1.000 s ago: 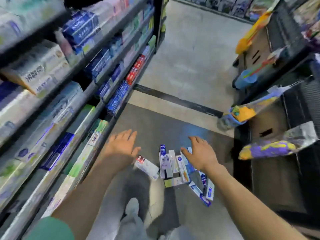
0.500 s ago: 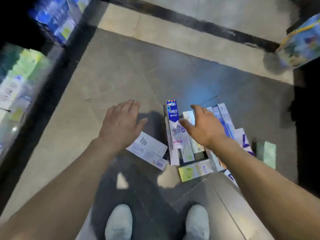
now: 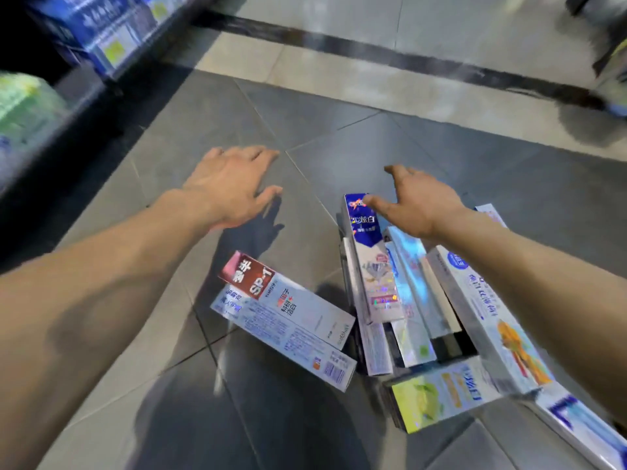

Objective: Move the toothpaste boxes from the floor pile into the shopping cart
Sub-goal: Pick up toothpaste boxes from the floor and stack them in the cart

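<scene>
Several toothpaste boxes lie in a loose pile on the grey tiled floor. A white box with a red end lies across another at the pile's left. A tall box with a blue top lies on the stack. My right hand hovers over the far end of that stack, fingers spread, thumb near the blue-topped box, holding nothing. My left hand is spread above bare floor, left of the pile and beyond the red-ended box. No shopping cart is in view.
Store shelves with blue boxes and green packs run along the left. A black floor stripe crosses the pale tiles beyond. A blurred display base stands at the far right.
The view has dropped closer to the floor pile. Both hands have stayed spread and have come lower over the boxes, the right one near the blue-topped box.
</scene>
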Available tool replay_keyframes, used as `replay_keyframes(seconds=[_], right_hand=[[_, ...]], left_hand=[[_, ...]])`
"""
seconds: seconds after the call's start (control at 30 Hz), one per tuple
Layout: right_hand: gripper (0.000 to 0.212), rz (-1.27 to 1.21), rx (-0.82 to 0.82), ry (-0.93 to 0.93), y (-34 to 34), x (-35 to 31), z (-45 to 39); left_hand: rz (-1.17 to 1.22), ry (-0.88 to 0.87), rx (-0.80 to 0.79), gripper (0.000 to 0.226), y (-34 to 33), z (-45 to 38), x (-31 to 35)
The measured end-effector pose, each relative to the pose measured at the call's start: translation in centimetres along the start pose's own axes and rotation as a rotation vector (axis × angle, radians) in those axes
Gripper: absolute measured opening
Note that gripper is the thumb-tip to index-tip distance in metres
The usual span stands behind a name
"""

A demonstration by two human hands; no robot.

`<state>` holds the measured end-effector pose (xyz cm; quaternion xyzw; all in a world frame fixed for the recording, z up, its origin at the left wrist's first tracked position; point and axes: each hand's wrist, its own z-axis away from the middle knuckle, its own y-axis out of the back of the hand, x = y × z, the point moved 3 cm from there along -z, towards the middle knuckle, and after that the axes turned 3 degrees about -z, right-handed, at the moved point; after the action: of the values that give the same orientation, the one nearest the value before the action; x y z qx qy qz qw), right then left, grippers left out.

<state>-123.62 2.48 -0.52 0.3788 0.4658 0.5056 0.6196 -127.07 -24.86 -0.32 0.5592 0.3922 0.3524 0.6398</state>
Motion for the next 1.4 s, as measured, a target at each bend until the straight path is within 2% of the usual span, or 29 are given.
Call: replay_keyframes(seconds=[0.07,0.2,0.4,0.5,0.57,0.7,0.83,0.97,1.03,1.1,1.17,1.27,1.4], right_hand=[[0.082,-0.022,-0.062,-0.033,0.9,0.1,0.0],[0.077,-0.194,-0.061,-0.077,1.8,-0.6,0.7],[0.072,-0.288,-0.173,-0.168,-4.8,-1.7,4.4],[0.078,-0.316,-0.194,-0.209,-7.2,-2.4,5.2],[0.071,-0.331,-0.165,-0.232,-7.1,-2.4,5.3],[0.041,-0.353,-0.113,-0.231,-6.2,-1.7,5.6],[0.057,-0.484,-0.062,-0.195,-5.4,-1.3,5.6],[0.059,-0.531,-0.029,-0.164,-3.1,-1.2,5.8],[0.057,-0.549,-0.021,-0.157,-2.3,-0.8,6.1],[0.055,-0.553,-0.015,-0.148,-2.0,-0.3,6.6],[0.055,-0.516,-0.015,-0.136,-2.0,0.3,7.1],[0.056,-0.422,-0.033,-0.14,-2.1,1.3,7.6],[0.057,-0.406,-0.026,-0.168,-1.3,2.1,7.9]], left_hand=[[-0.012,0.012,-0.019,0.063,0.7,0.5,0.1],[0.036,-0.006,-0.048,0.063,1.9,1.5,1.9],[0.026,-0.032,-0.123,0.067,1.0,3.9,3.1],[-0.065,-0.077,-0.153,0.071,1.0,4.7,1.9],[-0.064,-0.058,-0.149,0.073,1.5,5.2,1.4],[-0.041,-0.078,-0.179,0.072,1.0,6.6,2.5],[-0.025,-0.234,-0.235,0.074,-1.2,8.7,5.3],[0.02,-0.385,-0.405,0.086,-3.8,10.4,8.9],[-0.075,-0.485,-0.451,0.088,-5.0,11.2,10.4],[-0.187,-0.546,-0.409,0.084,-5.8,11.8,11.3],[-0.273,-0.584,-0.36,0.079,-6.2,12.1,11.8],[-0.323,-0.591,-0.394,0.07,-6.7,12.0,11.9],[-0.175,-0.541,-0.466,0.066,-6.0,11.4,11.4]])
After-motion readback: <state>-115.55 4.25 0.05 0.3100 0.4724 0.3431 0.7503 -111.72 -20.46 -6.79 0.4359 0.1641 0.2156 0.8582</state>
